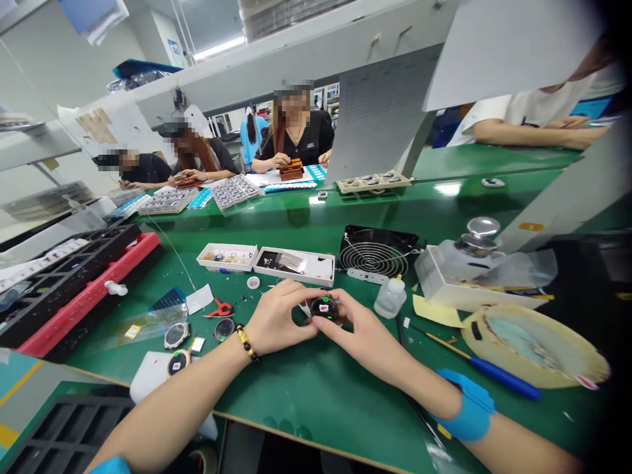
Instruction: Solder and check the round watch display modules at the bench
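Left grip [276, 317], right grip [359, 329] on watch [324, 309], fan [374, 257] beyond

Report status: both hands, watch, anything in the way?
Left hand and right hand: both on watch. Watch faces camera. No obstruction seen; bottle near right hand.

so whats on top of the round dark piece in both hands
The round piece shows a green dot and a white patch with coloured marks; sticker or display, unclear. Its underside is hidden; the left hand and right hand cover parts of its rim.
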### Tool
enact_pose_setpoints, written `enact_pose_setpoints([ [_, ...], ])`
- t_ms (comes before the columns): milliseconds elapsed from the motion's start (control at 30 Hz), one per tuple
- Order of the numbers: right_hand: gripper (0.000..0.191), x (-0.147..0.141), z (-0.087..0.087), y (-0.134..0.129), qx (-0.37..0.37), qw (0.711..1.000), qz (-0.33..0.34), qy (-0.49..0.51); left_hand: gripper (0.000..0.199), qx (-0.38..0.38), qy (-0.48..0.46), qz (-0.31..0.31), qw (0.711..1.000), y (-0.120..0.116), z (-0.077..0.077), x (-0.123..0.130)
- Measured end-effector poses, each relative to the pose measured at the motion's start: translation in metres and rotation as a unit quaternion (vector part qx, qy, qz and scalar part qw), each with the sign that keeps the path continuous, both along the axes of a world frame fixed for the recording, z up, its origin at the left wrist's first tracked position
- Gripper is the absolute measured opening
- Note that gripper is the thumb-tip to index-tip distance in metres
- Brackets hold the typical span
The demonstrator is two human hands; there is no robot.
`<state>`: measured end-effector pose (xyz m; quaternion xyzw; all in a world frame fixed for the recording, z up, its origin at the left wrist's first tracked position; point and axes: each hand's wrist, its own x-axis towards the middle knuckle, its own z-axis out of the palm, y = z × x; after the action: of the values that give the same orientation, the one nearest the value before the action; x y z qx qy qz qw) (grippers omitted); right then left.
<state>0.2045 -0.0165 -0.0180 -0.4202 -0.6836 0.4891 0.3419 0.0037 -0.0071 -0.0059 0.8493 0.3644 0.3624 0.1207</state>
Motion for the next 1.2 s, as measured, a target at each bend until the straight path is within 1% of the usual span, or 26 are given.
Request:
enact_pose_setpoints([
  [233, 0.036, 0.002, -0.011, 0.004, -0.010, 0.999, 0.023, 0.042, 0.043, -0.002, -0.006, -0.002, 1.000, 0.000, 0.001, 0.001],
  [333, 0.037, 0.002, -0.012, 0.006, -0.011, 0.999, 0.020, 0.040, 0.043, -0.006, -0.005, 0.004, 1.000, 0.000, 0.000, 0.001],
  [400, 0.038, 0.002, -0.012, 0.006, -0.016, 0.999, 0.018, 0.041, 0.044, -0.010, -0.003, 0.005, 1.000, 0.000, -0.001, 0.000],
  [500, 0.039, 0.003, -0.008, 0.004, -0.036, 0.996, 0.029, 0.078, 0.047, -0.021, -0.008, 0.002, 1.000, 0.000, 0.000, 0.000],
  [733, 0.046, 0.005, 0.000, 0.000, -0.083, 0.985, 0.040, 0.144, 0.050, -0.051, -0.028, 0.002, 0.998, -0.003, 0.006, 0.002],
  [800, 0.051, 0.006, 0.000, 0.001, -0.093, 0.982, 0.042, 0.159, 0.048, -0.073, -0.050, 0.002, 0.996, -0.004, 0.007, 0.002],
  [833, 0.054, 0.006, 0.000, 0.002, -0.097, 0.981, 0.037, 0.163, 0.046, -0.098, -0.070, 0.002, 0.993, -0.005, 0.009, 0.003],
  [900, 0.064, 0.008, 0.000, 0.004, -0.111, 0.980, 0.024, 0.164, 0.047, -0.176, -0.126, -0.007, 0.976, -0.007, 0.012, 0.003],
  [967, 0.073, 0.010, 0.002, 0.005, -0.129, 0.976, 0.018, 0.172, 0.052, -0.268, -0.191, -0.036, 0.944, -0.011, 0.017, 0.003],
  [1033, 0.075, 0.011, 0.005, 0.006, -0.137, 0.972, 0.018, 0.191, 0.058, -0.347, -0.247, -0.090, 0.901, -0.015, 0.021, 0.002],
  [1100, 0.074, 0.013, 0.009, 0.006, -0.127, 0.971, 0.013, 0.204, 0.065, -0.406, -0.279, -0.158, 0.856, -0.020, 0.023, 0.001],
  [1200, 0.070, 0.014, 0.012, 0.007, -0.108, 0.972, 0.001, 0.206, 0.071, -0.483, -0.264, -0.249, 0.797, -0.025, 0.021, -0.002],
])
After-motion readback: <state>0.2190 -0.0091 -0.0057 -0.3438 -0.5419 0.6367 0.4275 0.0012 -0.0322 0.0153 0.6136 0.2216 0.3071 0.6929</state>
